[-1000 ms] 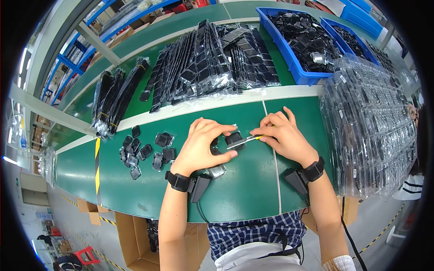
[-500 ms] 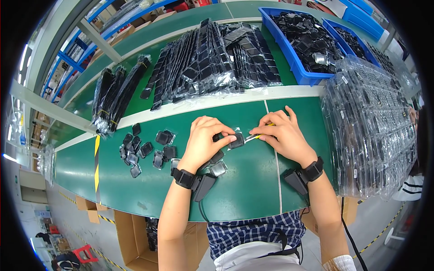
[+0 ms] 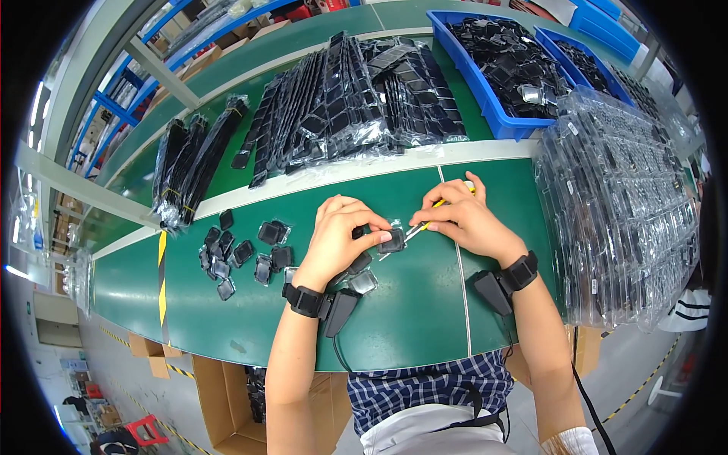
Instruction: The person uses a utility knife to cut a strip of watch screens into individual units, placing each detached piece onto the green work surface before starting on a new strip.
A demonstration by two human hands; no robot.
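Observation:
My left hand (image 3: 343, 236) pinches a dark square piece in clear film (image 3: 392, 241) between thumb and fingertips, just above the green worktop. My right hand (image 3: 472, 220) is closed round a slim yellow hand tool (image 3: 427, 225) with a narrow metal end. That metal end slants down to the right edge of the film; whether it touches cannot be made out. The tool's exact kind is unclear, as my fingers cover most of it. Under my left wrist lie more wrapped square pieces (image 3: 362, 282), partly hidden.
Loose wrapped pieces (image 3: 220, 258) are scattered to the left on the green worktop (image 3: 409, 318). Behind a white ledge lie stacked black strips in film (image 3: 334, 106) and banded bundles (image 3: 201, 163). Blue bins (image 3: 500, 117) of dark pieces stand far right, beside a tall pile of clear trays (image 3: 618, 220).
My right hand has shifted slightly left and up, and the tool now slants more steeply beside the wrapped piece. My left hand keeps its pinch with little movement.

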